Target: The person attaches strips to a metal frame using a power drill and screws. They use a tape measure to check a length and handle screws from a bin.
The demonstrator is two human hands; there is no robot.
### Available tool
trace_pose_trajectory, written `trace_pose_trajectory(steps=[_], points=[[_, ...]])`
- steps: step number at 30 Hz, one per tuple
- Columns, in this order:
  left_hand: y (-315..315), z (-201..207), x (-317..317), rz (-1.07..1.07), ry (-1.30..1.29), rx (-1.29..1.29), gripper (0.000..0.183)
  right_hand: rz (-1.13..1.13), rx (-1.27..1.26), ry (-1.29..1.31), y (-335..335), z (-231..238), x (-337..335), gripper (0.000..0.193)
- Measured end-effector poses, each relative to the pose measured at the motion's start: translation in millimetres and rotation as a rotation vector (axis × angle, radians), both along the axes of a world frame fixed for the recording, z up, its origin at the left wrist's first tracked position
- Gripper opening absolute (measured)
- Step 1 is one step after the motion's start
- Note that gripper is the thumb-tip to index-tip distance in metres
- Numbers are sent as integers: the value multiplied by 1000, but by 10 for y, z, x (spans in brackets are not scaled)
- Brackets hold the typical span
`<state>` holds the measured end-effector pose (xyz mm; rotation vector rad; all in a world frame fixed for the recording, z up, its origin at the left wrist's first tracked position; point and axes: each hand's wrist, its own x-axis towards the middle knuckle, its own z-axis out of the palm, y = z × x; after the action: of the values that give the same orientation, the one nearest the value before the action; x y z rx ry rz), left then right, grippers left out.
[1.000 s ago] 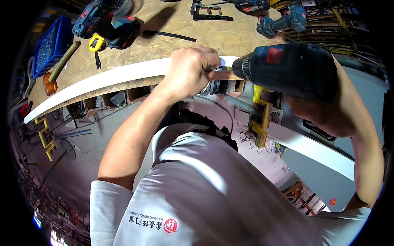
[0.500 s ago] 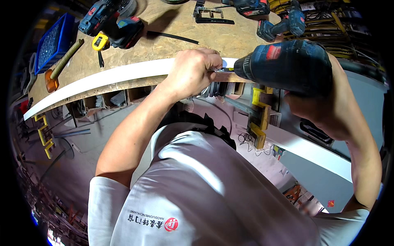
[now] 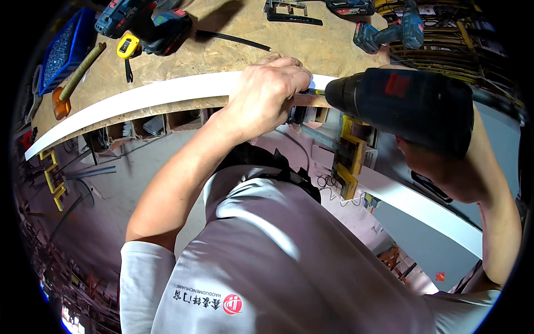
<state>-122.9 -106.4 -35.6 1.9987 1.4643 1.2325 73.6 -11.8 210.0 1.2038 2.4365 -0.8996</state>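
Observation:
A long white profile strip (image 3: 156, 94) lies along the front edge of the wooden workbench (image 3: 217, 58). Near its right end my left hand (image 3: 267, 92) is closed over it, fingers curled over the far side. A dark blue cordless drill (image 3: 414, 106) is in my right hand (image 3: 439, 170), which grips its handle below the body. The drill lies sideways, its chuck pointing left at the strip's end, close to my left fingers. Between chuck and fingers a thin bit shows in part; its tip is hidden, so contact cannot be made out.
Another cordless drill (image 3: 392, 33) lies at the back right. A yellow tape measure (image 3: 128, 45), a hammer (image 3: 78, 80) and a blue bin of small fasteners (image 3: 62, 53) are at left. A thin black strip (image 3: 233, 39) lies behind my left hand. Yellow brackets (image 3: 350, 158) hang below the bench.
The drill and my right hand have shifted slightly right and down. My left fingers have gone from a pinch near the bit to lying over the strip. The view has moved a little.

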Motion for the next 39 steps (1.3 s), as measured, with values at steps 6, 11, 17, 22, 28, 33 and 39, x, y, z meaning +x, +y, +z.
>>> trace_pose_trajectory(steps=[6,11,17,22,28,33,39], points=[[8,12,21,-9,16,-26,17,137,67,-17,31,33,55,49],[7,10,4,-4,12,-17,16,153,23,6,86,3,38,56],[-14,47,48,-41,-33,-101,21,253,-96,-59,83,31,-175,62],[-30,52,18,-44,-29,-124,23,151,-230,85,168,-43,-185,70],[-20,40,-24,-56,-51,-121,24,217,-132,113,254,-44,-52,71],[-29,56,-25,-26,-28,-56,24,499,-63,-214,266,28,-409,48],[-43,109,-62,-80,-60,-143,35,439,34,71,246,349,-73,51]])
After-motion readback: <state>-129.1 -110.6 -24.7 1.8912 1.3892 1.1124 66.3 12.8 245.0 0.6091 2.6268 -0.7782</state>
